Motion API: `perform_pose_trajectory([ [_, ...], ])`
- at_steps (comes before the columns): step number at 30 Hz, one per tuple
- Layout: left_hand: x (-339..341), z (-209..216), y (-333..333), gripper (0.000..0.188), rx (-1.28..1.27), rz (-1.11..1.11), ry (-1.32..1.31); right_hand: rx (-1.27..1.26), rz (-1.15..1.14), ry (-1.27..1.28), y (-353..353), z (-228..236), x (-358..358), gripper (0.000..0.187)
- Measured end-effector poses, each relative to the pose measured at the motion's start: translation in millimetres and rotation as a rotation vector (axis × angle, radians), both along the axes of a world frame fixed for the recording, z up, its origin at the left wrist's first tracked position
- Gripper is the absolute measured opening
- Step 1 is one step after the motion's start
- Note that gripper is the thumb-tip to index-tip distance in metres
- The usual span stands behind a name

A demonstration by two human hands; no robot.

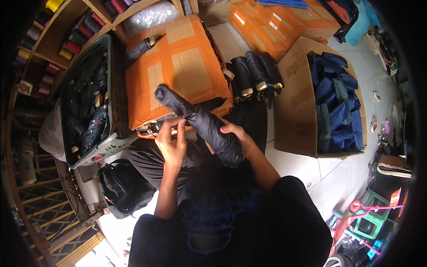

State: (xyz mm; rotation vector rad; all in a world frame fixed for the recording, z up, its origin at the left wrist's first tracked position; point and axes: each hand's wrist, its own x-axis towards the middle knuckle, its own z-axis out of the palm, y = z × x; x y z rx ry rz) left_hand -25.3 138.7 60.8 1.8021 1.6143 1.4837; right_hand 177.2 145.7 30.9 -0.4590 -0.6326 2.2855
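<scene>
Black shirt (284, 218): nearest the camera, worn by the person on the near side of the orange-taped carton (191, 66); blue line work marks its chest.
Striped trousers (151, 162): dark, on bent legs that reach up to the near edge of the carton.
Dark fabric roll (213, 131): held up in both hands at the carton's near edge, slanting, its narrow end over the carton top and its thicker end toward the shirt.
Left hand (172, 144): before the carton's near edge, thumb and index fingertips close together at the roll's side, about midway along it; whether they pinch a strap or a fold, one cannot tell.
Right hand (239, 135): near the carton's right near corner, curled around the thicker part of the roll, thumb laid on top; its other fingers are mostly hidden.
Small dark bundle (140, 49): lying on the carton's far left part.
Plastic basket (116, 89): left of the carton, filled with dark bundles (89, 86).
Black bag (122, 187): on the floor, left of the carton and nearer the person.
Floor rolls (255, 73): dark, side by side just right of the carton, with pale ends.
Cardboard box (296, 104): open, farther right of the carton, holding blue fabric bundles (336, 111).
Wooden shelf (51, 35): beyond the carton to the left, bearing thread spools (84, 31).
</scene>
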Motion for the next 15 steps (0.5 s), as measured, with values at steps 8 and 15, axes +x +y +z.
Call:
perform_pose_trajectory([
  [8, 16, 2, -3, 0.009, -0.095, 0.001, -0.034, 0.330, -0.051, -0.246, 7, -8, 3, 0.078],
  [15, 14, 6, 6, 0.007, -0.050, 0.038, -0.028, 1.050, -0.243, -0.847, 11, 33, -6, 0.079],
])
